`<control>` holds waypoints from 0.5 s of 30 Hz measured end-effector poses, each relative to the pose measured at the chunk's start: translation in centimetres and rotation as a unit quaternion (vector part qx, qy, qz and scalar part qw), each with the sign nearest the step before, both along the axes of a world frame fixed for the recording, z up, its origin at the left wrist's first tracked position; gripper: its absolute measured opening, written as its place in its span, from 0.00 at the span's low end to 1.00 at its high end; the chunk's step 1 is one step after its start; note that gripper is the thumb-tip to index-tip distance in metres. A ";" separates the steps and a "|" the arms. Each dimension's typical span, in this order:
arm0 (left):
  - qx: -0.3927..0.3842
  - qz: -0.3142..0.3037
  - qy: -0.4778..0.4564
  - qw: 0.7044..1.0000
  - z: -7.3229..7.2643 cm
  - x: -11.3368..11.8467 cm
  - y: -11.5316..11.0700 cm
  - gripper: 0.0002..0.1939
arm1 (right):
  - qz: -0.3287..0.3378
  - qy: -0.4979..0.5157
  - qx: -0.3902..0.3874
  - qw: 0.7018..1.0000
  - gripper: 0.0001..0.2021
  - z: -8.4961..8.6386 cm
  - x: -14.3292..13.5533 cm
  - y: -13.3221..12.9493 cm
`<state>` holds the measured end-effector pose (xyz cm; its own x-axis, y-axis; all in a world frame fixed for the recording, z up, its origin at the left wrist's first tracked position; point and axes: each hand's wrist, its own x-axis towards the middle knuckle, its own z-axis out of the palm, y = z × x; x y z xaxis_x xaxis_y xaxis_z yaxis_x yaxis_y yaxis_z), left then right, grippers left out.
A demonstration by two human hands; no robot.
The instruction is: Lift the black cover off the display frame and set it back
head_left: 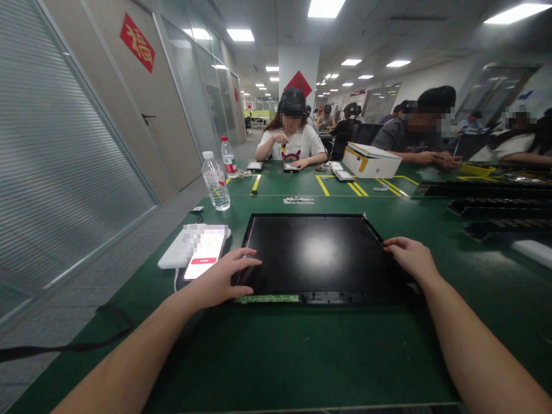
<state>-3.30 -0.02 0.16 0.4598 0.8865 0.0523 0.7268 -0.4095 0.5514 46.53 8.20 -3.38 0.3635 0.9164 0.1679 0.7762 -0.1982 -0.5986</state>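
A black display panel [276, 253] lies flat on the green table in front of me, a ceiling light reflected in its glossy face. Along its near edge runs a green circuit board strip [269, 299]. My left hand [228, 275] rests over the panel's left edge, fingers and thumb spread apart. On the opposite side, my right hand [409, 256] pinches the panel's right edge between thumb and fingertips. Just left of my left hand lies a lit phone [207, 253], leaning on a white box-like device [175, 253].
A clear water bottle [215, 181] and a red-capped bottle [229, 156] stand at the back left. Across the table [302, 356] a person [293, 135] works with a tool on a small device. A white box [371, 161] and long black parts [483, 190] lie farther right.
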 end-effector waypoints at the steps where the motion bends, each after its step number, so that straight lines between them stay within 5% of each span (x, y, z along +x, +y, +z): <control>1: 0.001 -0.003 -0.001 1.000 0.0 0.0 0.0 0.28 | -0.001 -0.004 -0.001 1.000 0.12 0.0 0.0 0.0; 15: 0.034 -0.070 0.013 0.997 -0.4 0.1 -0.5 0.23 | -0.001 -0.018 -0.002 1.000 0.11 -0.1 -0.1 -0.1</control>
